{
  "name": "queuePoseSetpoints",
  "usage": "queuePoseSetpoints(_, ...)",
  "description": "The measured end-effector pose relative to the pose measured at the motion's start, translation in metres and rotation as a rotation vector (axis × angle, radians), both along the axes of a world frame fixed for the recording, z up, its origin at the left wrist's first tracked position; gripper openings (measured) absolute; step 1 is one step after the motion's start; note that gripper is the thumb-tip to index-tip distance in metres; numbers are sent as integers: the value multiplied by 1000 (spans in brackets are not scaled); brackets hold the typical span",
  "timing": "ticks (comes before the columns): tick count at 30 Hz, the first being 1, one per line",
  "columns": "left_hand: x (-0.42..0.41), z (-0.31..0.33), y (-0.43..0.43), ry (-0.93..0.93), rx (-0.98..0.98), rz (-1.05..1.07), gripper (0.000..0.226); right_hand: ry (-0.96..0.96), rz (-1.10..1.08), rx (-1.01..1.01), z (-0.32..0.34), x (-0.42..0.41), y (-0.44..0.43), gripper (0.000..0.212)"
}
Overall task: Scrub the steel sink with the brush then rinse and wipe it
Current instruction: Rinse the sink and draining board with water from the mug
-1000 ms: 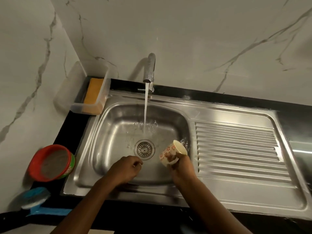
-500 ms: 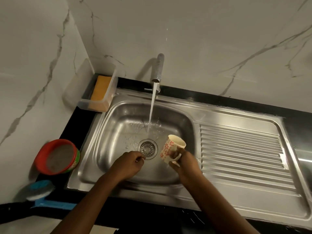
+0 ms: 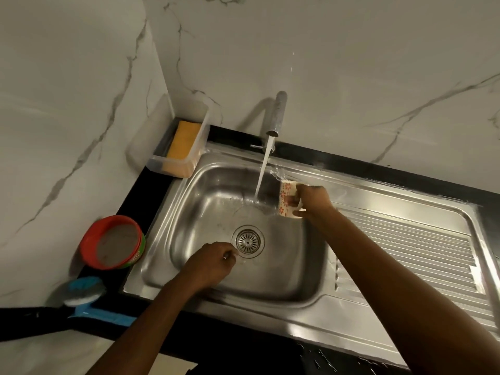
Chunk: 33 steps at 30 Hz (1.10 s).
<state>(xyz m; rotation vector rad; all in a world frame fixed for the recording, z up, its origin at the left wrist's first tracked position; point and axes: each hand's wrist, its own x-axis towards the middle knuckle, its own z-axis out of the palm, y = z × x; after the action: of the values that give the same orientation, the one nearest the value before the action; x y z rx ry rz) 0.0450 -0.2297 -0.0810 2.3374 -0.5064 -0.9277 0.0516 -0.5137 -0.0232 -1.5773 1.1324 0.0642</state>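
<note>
1. We see the brush (image 3: 84,290) lying on the black counter (image 3: 159,190) at the front left corner, outside the steel sink (image 3: 319,318) and well apart from both hands.
2. Our left hand (image 3: 211,263) is down in the basin, just beside the drain (image 3: 247,240). Its fingers (image 3: 226,253) are curled under into a fist, the tips turned toward the steel floor.
3. Our right hand (image 3: 311,197) reaches to the basin's rear right edge. Its fingers are wrapped round a flowered cup (image 3: 286,197), gripping it by the handle side.
4. The cup sits just to the right of the water stream (image 3: 262,174) falling from the tap (image 3: 277,112). We cannot tell what is inside the cup.
5. A clear tray (image 3: 200,136) stands in the back left corner against the wall, with a yellow sponge (image 3: 182,140) lying in it.
6. A red tub (image 3: 89,239) stands on the counter left of the basin, filled with a greyish paste, between the tray and the brush.
</note>
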Motion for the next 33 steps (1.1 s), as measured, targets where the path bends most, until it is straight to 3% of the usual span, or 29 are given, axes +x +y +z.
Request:
queuePoseSetpoints(5, 1, -2, 4, -7, 8, 8, 24, -151, -91, 182, -19, -45, -10, 31)
queuePoseSetpoints(10, 4, -5, 6, -28, 50, -15, 28, -30, -3, 107, -11, -64, -18, 26)
queuePoseSetpoints(12, 4, -8, 8, -29, 92, -53, 30, 50, 214, -85, -6, -64, -15, 23)
queuePoseSetpoints(15, 1, -13, 12, -7, 162, -147, 31, 128, 766, -424, -1, -59, -4, 24)
queuePoseSetpoints(18, -7, -15, 6, 44, 164, -240, 35, 152, 1256, -608, 11, -54, 17, 34)
queuePoseSetpoints(23, -28, -17, -19, 140, 115, -398, 43, 227, 1684, -820, 41, -66, 34, 44)
queuePoseSetpoints(26, -40, -14, -32, 202, 45, -413, 41, 298, 1688, -876, 54, -78, 15, 49)
queuePoseSetpoints(33, -43, -16, -28, 136, -41, -281, 41, 273, 1382, -985, 58, -99, -26, 52)
